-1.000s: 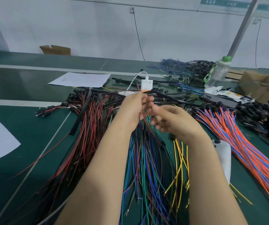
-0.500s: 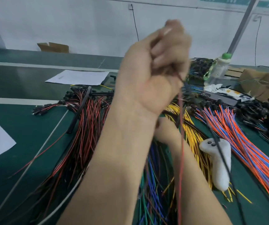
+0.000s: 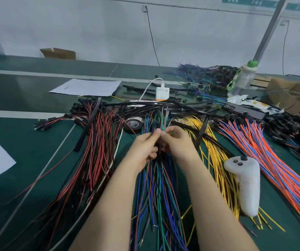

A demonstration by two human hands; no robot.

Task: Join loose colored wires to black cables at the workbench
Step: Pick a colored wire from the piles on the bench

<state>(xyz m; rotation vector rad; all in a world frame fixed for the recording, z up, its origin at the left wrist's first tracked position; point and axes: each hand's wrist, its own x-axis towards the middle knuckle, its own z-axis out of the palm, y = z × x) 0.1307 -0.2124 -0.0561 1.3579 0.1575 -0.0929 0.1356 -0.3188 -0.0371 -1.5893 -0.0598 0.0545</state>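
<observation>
Colored wires (image 3: 156,196) lengthwise near-to-far, far ends pinched in left hand (image 3: 145,148) and right hand (image 3: 179,145) (fingertips together).

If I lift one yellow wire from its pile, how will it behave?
Probably floppy: the yellow wires lie in loose curves. Likely light, being so thin. It may snag, since black cables cross the pile.

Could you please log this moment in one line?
left hand pinches mixed-colour wires | right hand pinches them too | join: cannot tell

Bare: left grip (image 3: 145,150), right grip (image 3: 179,145), forearms (image 3: 113,205), seemingly to elbows.
</observation>
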